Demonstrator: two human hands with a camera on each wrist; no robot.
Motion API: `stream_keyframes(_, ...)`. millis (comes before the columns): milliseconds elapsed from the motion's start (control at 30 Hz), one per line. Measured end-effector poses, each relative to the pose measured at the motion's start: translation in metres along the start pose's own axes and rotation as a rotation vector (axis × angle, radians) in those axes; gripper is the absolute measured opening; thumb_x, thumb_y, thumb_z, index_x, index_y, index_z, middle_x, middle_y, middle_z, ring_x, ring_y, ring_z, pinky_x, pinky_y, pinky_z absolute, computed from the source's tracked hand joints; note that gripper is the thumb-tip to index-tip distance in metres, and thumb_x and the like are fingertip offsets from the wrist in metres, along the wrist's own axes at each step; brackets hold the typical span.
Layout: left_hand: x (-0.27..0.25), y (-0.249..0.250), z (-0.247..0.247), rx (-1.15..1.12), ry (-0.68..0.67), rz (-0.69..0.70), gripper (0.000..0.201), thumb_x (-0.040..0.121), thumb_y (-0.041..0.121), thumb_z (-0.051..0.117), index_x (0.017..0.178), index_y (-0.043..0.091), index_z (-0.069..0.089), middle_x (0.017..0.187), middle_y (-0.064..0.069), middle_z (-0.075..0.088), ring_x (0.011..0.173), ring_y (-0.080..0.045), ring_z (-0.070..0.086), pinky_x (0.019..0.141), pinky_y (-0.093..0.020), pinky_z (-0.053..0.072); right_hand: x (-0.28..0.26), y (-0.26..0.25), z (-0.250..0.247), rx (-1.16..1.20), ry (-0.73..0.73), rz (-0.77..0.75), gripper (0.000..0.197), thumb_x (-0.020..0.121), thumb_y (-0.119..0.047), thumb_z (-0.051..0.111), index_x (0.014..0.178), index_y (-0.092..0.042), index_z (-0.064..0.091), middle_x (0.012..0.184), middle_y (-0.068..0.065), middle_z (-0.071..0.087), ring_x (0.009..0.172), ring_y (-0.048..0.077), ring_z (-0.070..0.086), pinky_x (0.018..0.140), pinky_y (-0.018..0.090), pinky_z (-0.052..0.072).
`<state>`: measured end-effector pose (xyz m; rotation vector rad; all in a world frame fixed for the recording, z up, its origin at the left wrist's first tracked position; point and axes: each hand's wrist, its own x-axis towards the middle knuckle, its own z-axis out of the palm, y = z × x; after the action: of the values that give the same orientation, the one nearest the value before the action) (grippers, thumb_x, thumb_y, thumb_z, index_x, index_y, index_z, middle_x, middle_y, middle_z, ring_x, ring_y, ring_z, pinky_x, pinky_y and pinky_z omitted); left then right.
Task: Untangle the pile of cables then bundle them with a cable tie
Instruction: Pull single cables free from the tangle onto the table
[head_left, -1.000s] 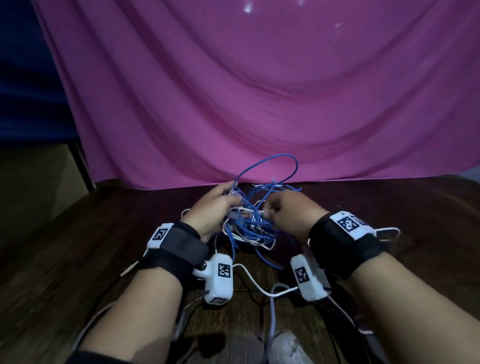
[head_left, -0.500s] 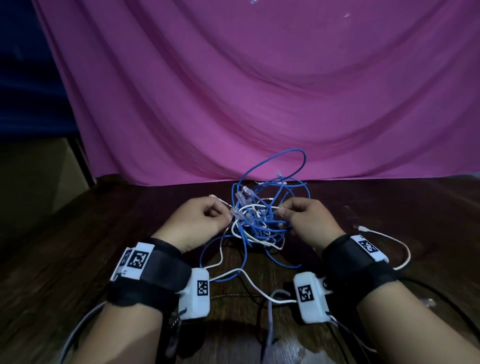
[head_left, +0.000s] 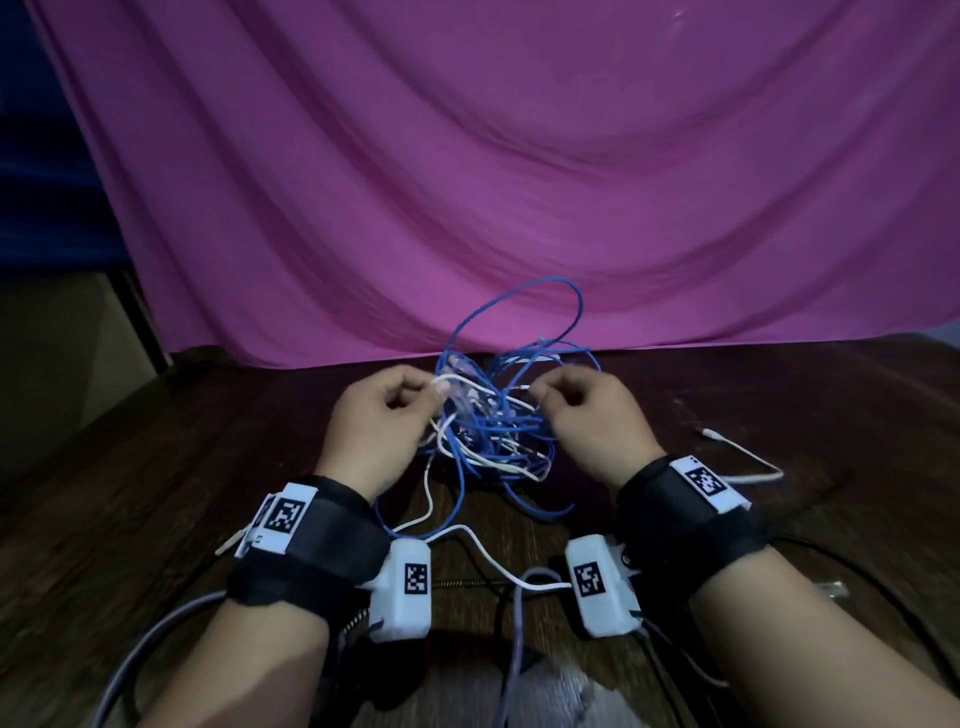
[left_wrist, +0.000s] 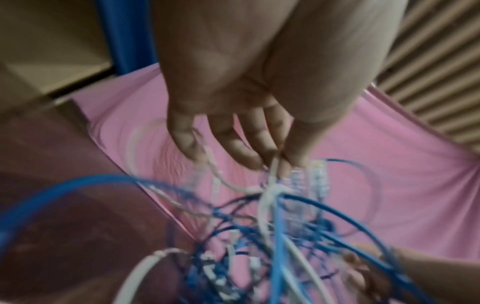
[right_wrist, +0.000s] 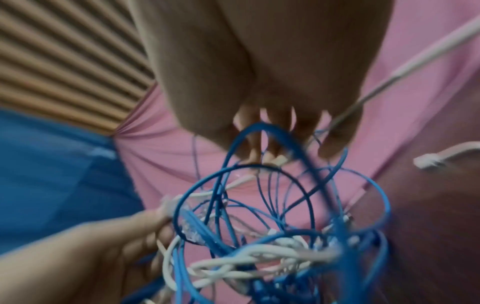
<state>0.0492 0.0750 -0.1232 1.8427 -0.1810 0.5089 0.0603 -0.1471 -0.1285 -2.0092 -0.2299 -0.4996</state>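
Cables (head_left: 493, 415): blue + white, knotted in one pile at centre of dark wooden table (head_left: 156, 493), just in front of pink cloth (head_left: 519, 156) hanging at 12 o'clock; tallest blue loop (head_left: 519, 306) stands up against the cloth; other blue loops trail toward 6 o'clock onto the wood; clear plugs sit in the top of the knot, beside the L fingers.

L hand (head_left: 384, 421) at 9 o'clock of pile, fingers curled, thumb + forefinger pinching a white cable (head_left: 441, 387) at its end; L wrist view shows fingertips (left_wrist: 249, 156) closed on that white strand w/ clear plugs just beside them, though blurred.

R hand (head_left: 592, 421) at 3 o'clock of pile, also curled, pinching a thin strand at top of knot; R wrist view blurred, fingers (right_wrist: 335, 139) bent round strands, exact strand can't tell.

Hands apart, pile between them, both clamped on cable.

White lead (head_left: 737, 452) lies loose on table at 3 o'clock, well apart from pile; its plug end points to 10 o'clock.

Black wrist straps (head_left: 322, 551) w/ white tagged camera boxes (head_left: 405, 592) on both forearms; box leads run off toward 6 o'clock.
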Motion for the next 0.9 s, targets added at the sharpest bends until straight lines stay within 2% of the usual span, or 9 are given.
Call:
stream_keyframes(133, -0.001, 0.006, 0.003, 0.008, 0.047, 0.035, 0.009, 0.09, 0.026, 0.076, 0.081, 0.026, 0.076, 0.066, 0.007, 0.063, 0.059, -0.008, 0.049, 0.064, -0.026, 0.04, 0.001, -0.021, -0.003, 0.029, 0.152, -0.231, 0.009, 0.092, -0.02, 0.064, 0.085, -0.018, 0.07, 0.074, -0.012, 0.066, 0.068, 0.004, 0.056, 0.07, 0.029, 0.049)
stream_keyframes(300, -0.011, 0.02, 0.011, -0.029, -0.122, 0.116, 0.005, 0.093, 0.018, 0.073, 0.093, 0.019, 0.079, 0.088, -0.005, 0.077, 0.078, -0.01, 0.066, 0.08, -0.029, 0.051, -0.01, -0.029, 0.008, -0.006, -0.119, -0.304, 0.021, 0.091, -0.017, 0.072, 0.111, -0.024, 0.074, 0.094, -0.003, 0.065, 0.087, 0.008, 0.06, 0.083, 0.019, 0.045)
stream_keyframes(367, -0.011, 0.022, 0.012, -0.028, -0.148, 0.143, 0.007, 0.093, 0.019, 0.073, 0.092, 0.022, 0.079, 0.087, -0.003, 0.077, 0.078, -0.01, 0.065, 0.078, -0.029, 0.051, -0.012, -0.028, 0.009, -0.06, -0.146, -0.299, 0.012, 0.089, -0.019, 0.075, 0.101, -0.023, 0.077, 0.092, -0.001, 0.062, 0.085, 0.01, 0.058, 0.084, 0.022, 0.044)
stream_keyframes(467, -0.006, 0.019, 0.002, -0.05, 0.03, 0.095, 0.01, 0.094, 0.023, 0.071, 0.085, 0.025, 0.076, 0.068, 0.005, 0.069, 0.062, -0.007, 0.057, 0.061, -0.029, 0.051, -0.005, -0.025, -0.001, -0.117, -0.024, -0.285, 0.01, 0.089, -0.018, 0.073, 0.079, -0.016, 0.072, 0.076, -0.005, 0.06, 0.075, 0.013, 0.056, 0.081, 0.029, 0.045)
stream_keyframes(567, -0.002, 0.016, -0.013, -0.119, 0.147, -0.028, 0.011, 0.095, 0.025, 0.07, 0.088, 0.018, 0.074, 0.065, 0.005, 0.064, 0.059, -0.013, 0.054, 0.057, -0.053, 0.056, 0.009, -0.019, -0.024, -0.141, 0.126, -0.241, 0.017, 0.094, -0.019, 0.067, 0.077, -0.016, 0.064, 0.069, -0.009, 0.054, 0.07, 0.013, 0.049, 0.07, 0.032, 0.04)
stream_keyframes(600, -0.002, 0.016, -0.014, -0.144, 0.144, -0.036, 0.01, 0.095, 0.025, 0.07, 0.089, 0.018, 0.074, 0.066, 0.004, 0.065, 0.06, -0.013, 0.055, 0.057, -0.051, 0.056, 0.012, -0.018, -0.029, -0.117, 0.124, -0.242, 0.017, 0.095, -0.02, 0.066, 0.079, -0.015, 0.064, 0.068, -0.01, 0.054, 0.069, 0.012, 0.049, 0.07, 0.032, 0.04)
stream_keyframes(733, -0.01, 0.026, 0.002, -0.147, -0.017, 0.1, 0.008, 0.096, 0.02, 0.068, 0.094, 0.022, 0.076, 0.071, 0.007, 0.071, 0.065, 0.0, 0.061, 0.055, -0.013, 0.047, 0.002, -0.024, -0.014, 0.01, -0.157, -0.237, 0.004, 0.092, -0.024, 0.072, 0.096, -0.022, 0.071, 0.084, -0.007, 0.071, 0.078, 0.011, 0.064, 0.079, 0.033, 0.051)
stream_keyframes(800, -0.015, 0.028, 0.009, -0.203, -0.124, 0.134, 0.01, 0.095, 0.021, 0.067, 0.097, 0.02, 0.076, 0.072, 0.006, 0.072, 0.068, -0.002, 0.063, 0.065, -0.011, 0.049, -0.007, -0.022, 0.003, -0.082, -0.212, -0.251, 0.01, 0.091, -0.031, 0.072, 0.101, -0.029, 0.075, 0.094, -0.007, 0.074, 0.09, 0.011, 0.067, 0.089, 0.034, 0.052)
stream_keyframes(900, -0.015, 0.023, 0.009, -0.118, -0.284, 0.159, 0.024, 0.099, 0.034, 0.058, 0.1, 0.018, 0.076, 0.076, -0.001, 0.072, 0.073, -0.009, 0.065, 0.078, -0.021, 0.052, -0.007, -0.027, 0.005, -0.109, -0.091, -0.242, 0.012, 0.094, -0.031, 0.067, 0.094, -0.025, 0.077, 0.084, -0.007, 0.073, 0.084, 0.013, 0.066, 0.084, 0.039, 0.052)
